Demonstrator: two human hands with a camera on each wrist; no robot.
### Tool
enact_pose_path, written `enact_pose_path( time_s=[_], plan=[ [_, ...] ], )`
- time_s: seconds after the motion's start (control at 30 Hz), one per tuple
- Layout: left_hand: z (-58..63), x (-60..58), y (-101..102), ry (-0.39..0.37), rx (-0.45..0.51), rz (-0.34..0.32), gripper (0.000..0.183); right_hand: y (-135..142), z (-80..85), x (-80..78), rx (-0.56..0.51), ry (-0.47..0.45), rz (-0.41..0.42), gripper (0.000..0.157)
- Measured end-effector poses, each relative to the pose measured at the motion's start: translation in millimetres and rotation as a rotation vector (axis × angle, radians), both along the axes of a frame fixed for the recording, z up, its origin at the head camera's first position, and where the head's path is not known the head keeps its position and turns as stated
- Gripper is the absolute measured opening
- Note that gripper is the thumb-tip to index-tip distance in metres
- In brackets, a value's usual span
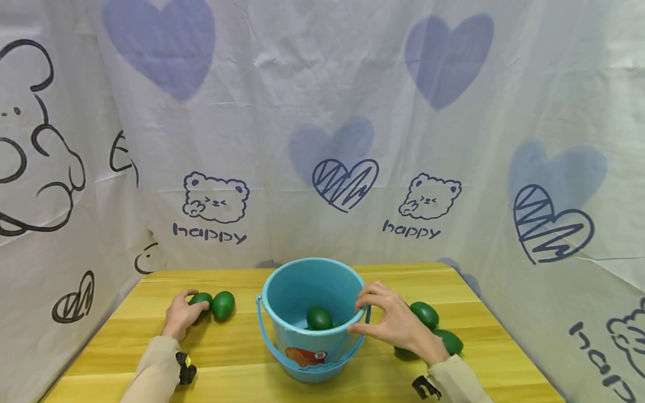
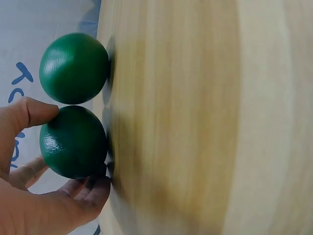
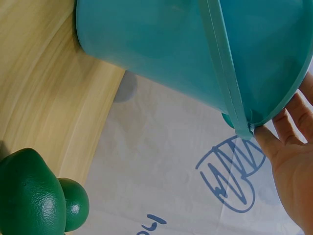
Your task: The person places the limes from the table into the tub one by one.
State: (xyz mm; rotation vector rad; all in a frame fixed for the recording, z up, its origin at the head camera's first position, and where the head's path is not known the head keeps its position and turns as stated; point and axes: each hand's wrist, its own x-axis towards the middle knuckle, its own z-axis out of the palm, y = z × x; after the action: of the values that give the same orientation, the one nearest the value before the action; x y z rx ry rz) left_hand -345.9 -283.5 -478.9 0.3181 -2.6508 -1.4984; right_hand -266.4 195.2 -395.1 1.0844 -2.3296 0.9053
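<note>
My left hand [image 1: 180,316] holds a glossy dark green, egg-shaped fruit [image 2: 73,142] at the left of the table, thumb on one side and fingers on the other. A second green fruit [image 1: 223,306] stands right beside it. At the middle is a blue bucket [image 1: 287,336], upright, with its handle hanging down at the front. One green fruit [image 1: 319,318] shows inside; an edge of more green is partly hidden by the rim. My right hand [image 1: 393,319] grips the bucket's right rim near the handle joint, thumb and fingers bent at the edge.
Several green fruits [image 1: 424,314] lie on the table right of the bucket, partly behind my right wrist. The yellow wooden table [image 1: 242,369] meets a white printed cloth [image 1: 282,168] at the back and sides.
</note>
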Motion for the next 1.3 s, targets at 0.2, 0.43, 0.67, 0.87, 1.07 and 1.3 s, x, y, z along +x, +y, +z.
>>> enact_pose_path(
  time_s=[0.2,0.43,0.67,0.87,1.07,1.3],
  plan=[
    [-0.1,5.4,-6,0.005,0.030,0.031,0.069,-1,1.0,-0.9,0.000,0.003,-0.004,0.025],
    [-1.4,8.5,-9,0.027,0.032,0.070,0.068,0,0.7,-0.5,0.002,0.011,-0.002,0.025],
    [-2.1,10.7,-7,0.074,0.168,0.102,0.067,0,1.0,-0.3,0.003,0.010,-0.003,0.025],
    [5.6,14.5,-4,0.092,0.406,0.103,0.066,-1,2.8,0.0,0.006,-0.003,-0.011,0.025],
    [13.9,15.0,2,0.108,0.442,0.123,0.063,0,1.2,-0.8,0.007,0.000,-0.007,0.025],
    [17.5,14.8,10,0.117,0.368,0.116,0.064,-1,-1.1,0.6,0.007,-0.001,-0.009,0.025]
  ],
)
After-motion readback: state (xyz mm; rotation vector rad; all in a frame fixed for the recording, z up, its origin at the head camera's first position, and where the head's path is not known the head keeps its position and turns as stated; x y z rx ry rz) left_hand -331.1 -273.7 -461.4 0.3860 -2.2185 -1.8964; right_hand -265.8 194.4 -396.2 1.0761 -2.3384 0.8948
